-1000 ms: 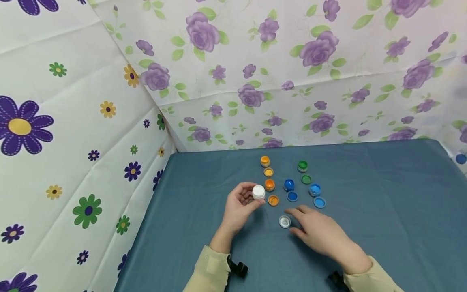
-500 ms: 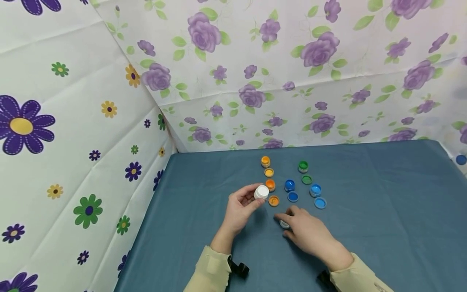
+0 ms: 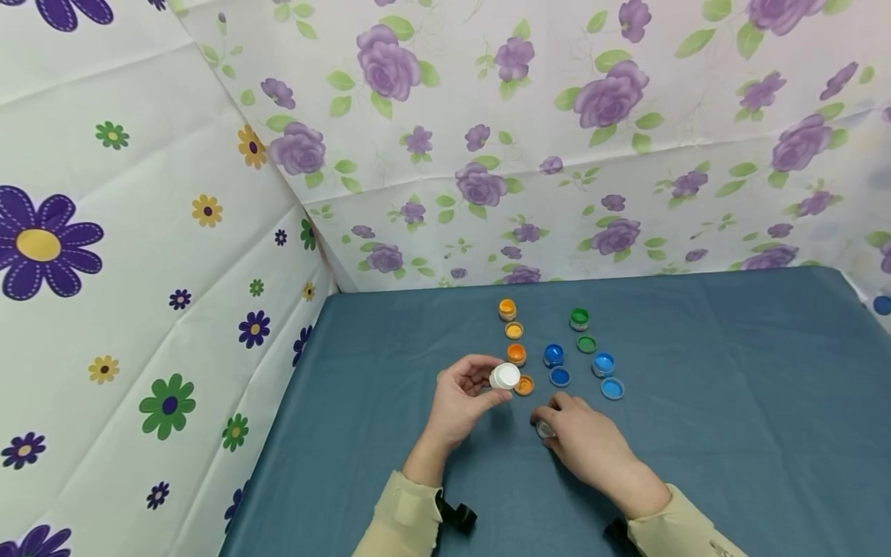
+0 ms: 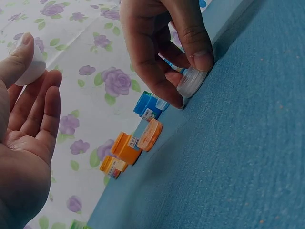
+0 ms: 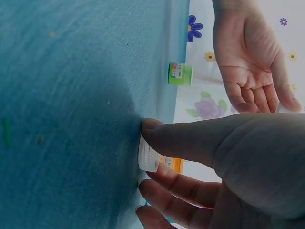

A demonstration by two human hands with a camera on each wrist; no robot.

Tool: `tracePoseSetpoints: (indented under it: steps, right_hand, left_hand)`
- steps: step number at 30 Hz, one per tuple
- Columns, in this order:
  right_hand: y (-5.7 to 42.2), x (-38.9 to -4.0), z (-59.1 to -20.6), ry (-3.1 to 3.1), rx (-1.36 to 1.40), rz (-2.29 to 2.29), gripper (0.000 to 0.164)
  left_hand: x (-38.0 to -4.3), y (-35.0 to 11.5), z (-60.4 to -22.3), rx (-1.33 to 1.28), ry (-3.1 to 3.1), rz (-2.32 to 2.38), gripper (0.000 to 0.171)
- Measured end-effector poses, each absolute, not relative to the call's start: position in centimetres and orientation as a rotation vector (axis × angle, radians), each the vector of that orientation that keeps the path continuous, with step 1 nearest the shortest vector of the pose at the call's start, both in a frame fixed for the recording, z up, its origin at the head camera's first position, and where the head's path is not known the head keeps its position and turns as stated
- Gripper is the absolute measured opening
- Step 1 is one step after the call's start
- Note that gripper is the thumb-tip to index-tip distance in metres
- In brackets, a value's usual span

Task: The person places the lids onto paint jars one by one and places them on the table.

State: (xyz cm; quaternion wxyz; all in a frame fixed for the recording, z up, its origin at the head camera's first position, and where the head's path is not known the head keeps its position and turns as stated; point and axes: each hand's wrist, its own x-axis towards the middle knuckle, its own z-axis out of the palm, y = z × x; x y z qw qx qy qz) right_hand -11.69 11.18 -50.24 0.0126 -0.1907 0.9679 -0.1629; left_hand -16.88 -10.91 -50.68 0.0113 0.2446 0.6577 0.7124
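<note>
My left hand (image 3: 455, 398) holds a small white paint pot (image 3: 505, 376) above the cloth, pinched between thumb and fingers. Its white top faces up in the head view. Low over the table, my right hand (image 3: 585, 441) grips a whitish screw lid (image 4: 191, 82) by its rim with thumb and fingers. That lid stands tilted at the cloth in the left wrist view, and the fingers partly cover it in the head view. Just beyond the white pot are an orange pot (image 3: 517, 354) and its orange lid (image 3: 524, 385).
Further back stand a yellow pot (image 3: 507, 309) and a green pot (image 3: 579, 319). A dark blue pot (image 3: 553, 355) and a light blue pot (image 3: 604, 364) stand nearer. Each has its lid lying in front. Flowered cloth (image 3: 480, 186) hangs behind the blue-covered table (image 3: 731, 402).
My right hand has moved left onto the whitish lid, closed its fingers on the rim and tipped it. My left hand has shifted slightly right with the white pot.
</note>
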Motion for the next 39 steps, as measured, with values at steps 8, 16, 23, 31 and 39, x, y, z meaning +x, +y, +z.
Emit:
tracePoseSetpoints:
  steps: [8,16,23,31,39]
  right_hand:
    - [11.0,-11.8,-50.2,3.032,-0.585,-0.466,0.026]
    - [11.1,-11.9,-50.1,3.015,-0.58,-0.48,0.024]
    - [11.7,-12.3,-49.4,2.83,-0.436,-0.721,0.028]
    - [12.6,-12.7,-46.9,2.653,-0.345,-1.354,0.028]
    - [13.0,-12.3,-45.6,2.567,-0.232,-1.676,0.029]
  left_hand:
    - [-17.0,-11.0,-50.8,0.784,2.044,2.241,0.044]
    - [-17.0,-10.9,-50.9,0.768,2.022,2.254,0.047]
    - [-16.9,-10.9,-50.8,0.756,1.956,2.285,0.043]
    - [-17.0,-10.8,-50.9,0.721,1.952,2.274,0.042]
    - [-16.8,-10.6,-50.7,0.748,1.941,2.268,0.04]
